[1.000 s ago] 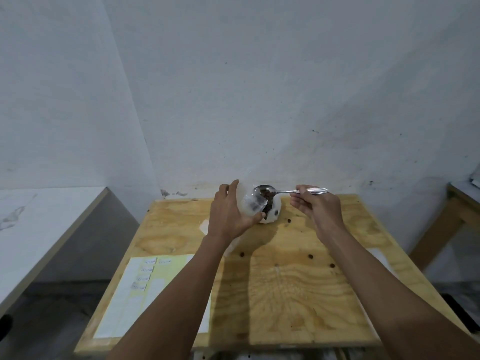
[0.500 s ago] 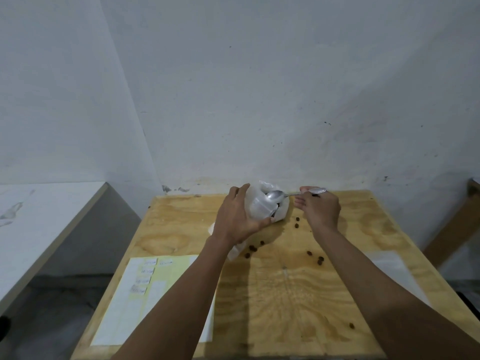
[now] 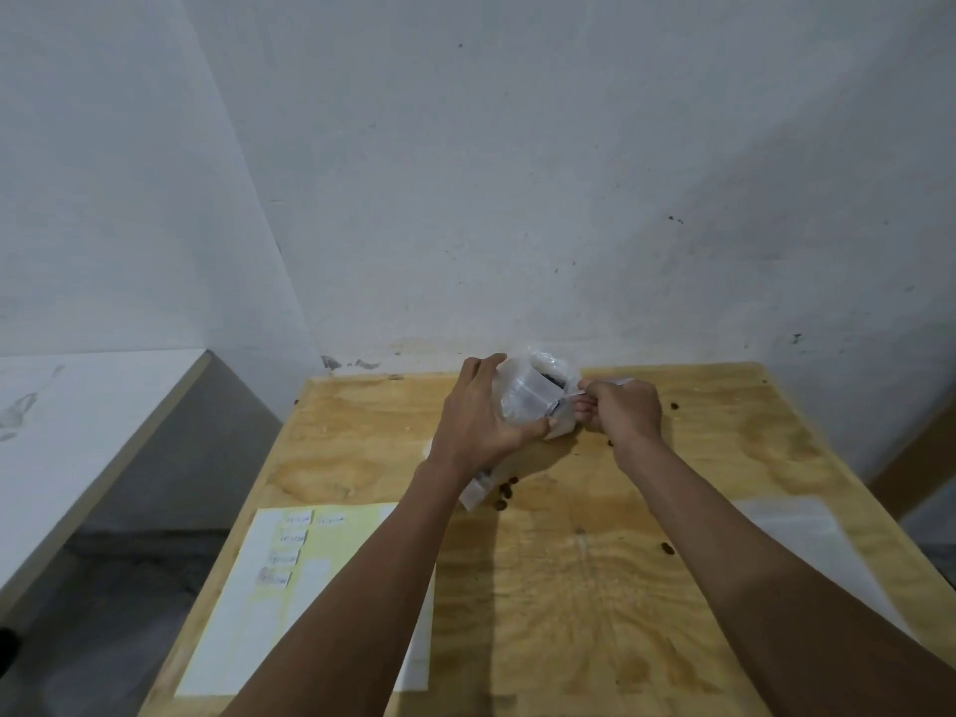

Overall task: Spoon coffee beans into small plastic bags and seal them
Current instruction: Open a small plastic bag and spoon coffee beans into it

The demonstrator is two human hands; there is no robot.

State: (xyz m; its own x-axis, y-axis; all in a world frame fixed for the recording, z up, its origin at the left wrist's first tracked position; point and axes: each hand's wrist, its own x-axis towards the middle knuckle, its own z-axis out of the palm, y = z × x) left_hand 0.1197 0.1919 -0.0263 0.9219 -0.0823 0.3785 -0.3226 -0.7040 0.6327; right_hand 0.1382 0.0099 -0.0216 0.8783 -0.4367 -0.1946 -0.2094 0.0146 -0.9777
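At the top centre of the frame, against the white wall [image 3: 517,173], your left hand [image 3: 481,416] curls around a small clear plastic bag [image 3: 525,401], thumb underneath and fingers over the far side, apparently to hold its mouth open toward the right. Your right hand [image 3: 623,414] sits just beside it with the fingers closed around the handle of a spoon [image 3: 615,382], of which only a pale sliver shows above the knuckles; the bowl is hidden at or inside the bag's mouth, so whether it is loaded cannot be told. Right behind the small bag is a larger white bag [image 3: 553,367] with dark coffee beans [image 3: 551,377] showing at its open top, likely the supply, kept close so each spoonful travels only a short way.

Loose beans [image 3: 504,491] lie scattered on the plywood bench [image 3: 595,613], some just below your left wrist and others toward the right edge, which suggests spills between supply and bag. Another clear bag [image 3: 476,491] lies flat under your left forearm. At the lower left, a label sheet [image 3: 331,587] lies within reach, probably for marking filled bags. A second pale sheet [image 3: 796,530] rests at the right edge. This looks like the filling step; sealing is not yet done.
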